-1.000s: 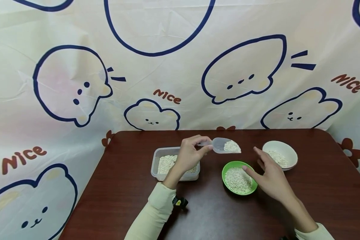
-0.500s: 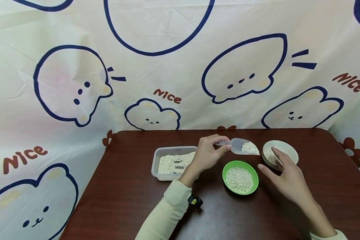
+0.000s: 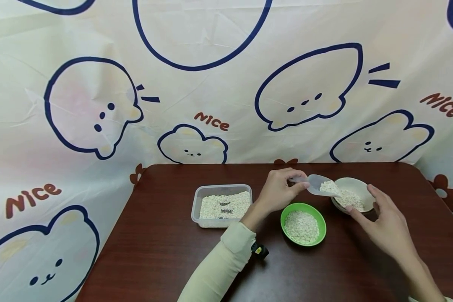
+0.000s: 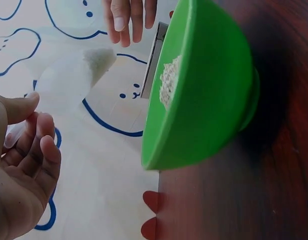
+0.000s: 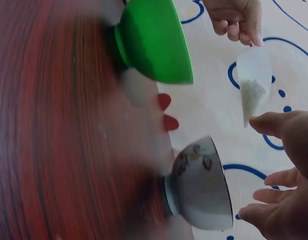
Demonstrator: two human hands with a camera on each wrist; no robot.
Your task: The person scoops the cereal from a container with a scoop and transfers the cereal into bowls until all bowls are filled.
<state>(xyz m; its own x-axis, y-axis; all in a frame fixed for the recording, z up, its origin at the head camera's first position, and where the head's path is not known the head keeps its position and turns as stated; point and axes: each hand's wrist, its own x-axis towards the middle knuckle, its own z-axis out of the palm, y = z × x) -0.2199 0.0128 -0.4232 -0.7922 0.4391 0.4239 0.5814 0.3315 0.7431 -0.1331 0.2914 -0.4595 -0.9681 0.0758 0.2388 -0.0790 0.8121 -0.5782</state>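
My left hand (image 3: pixel 277 191) pinches the handle of a clear plastic scoop (image 3: pixel 315 183), which carries a small heap of pale flakes that look like oats. The scoop's tip hangs at the left rim of a white bowl (image 3: pixel 348 183) that also holds flakes. In the right wrist view this bowl (image 5: pixel 201 185) shows a floral pattern outside. My right hand (image 3: pixel 390 226) is held beside the bowl's right front, thumb and fingers spread apart. Its thumb is close to the scoop's tip; the right wrist view shows no grip on anything.
A green bowl (image 3: pixel 323 228) of flakes stands below the scoop, just in front of my left hand. Left of it is a clear rectangular container (image 3: pixel 195 206) of flakes, dark bottom showing in places. The brown table (image 3: pixel 147 251) ends at a printed cloth (image 3: pixel 241 84).
My left hand has carried the loaded scoop rightward, from above the gap between container and green bowl to the white bowl. My right hand has shifted right, away from the green bowl.
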